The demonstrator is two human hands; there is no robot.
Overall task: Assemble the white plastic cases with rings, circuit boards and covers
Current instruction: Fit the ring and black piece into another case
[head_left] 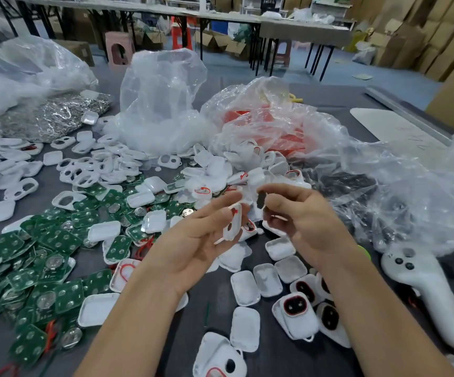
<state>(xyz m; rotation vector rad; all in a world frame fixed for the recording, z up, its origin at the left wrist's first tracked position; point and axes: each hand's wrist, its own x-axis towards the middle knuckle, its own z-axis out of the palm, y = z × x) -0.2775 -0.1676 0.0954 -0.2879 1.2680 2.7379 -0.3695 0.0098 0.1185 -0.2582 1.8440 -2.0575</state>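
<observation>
Head view: the left hand [193, 240] pinches a white case [233, 224] at its fingertips, the fingers fairly straight; blur hides the exact grip. The case stands near upright, its long axis running up and down. Just right of the case and slightly above, not touching it, the right hand [304, 221] pinches a small dark oval part [260, 201] between thumb and forefinger, the other fingers curled. The part probably goes left and down into the case. Below the case is open table [220, 303]; boards [43, 254] lie well left, a crumpled bag [383, 186] right.
</observation>
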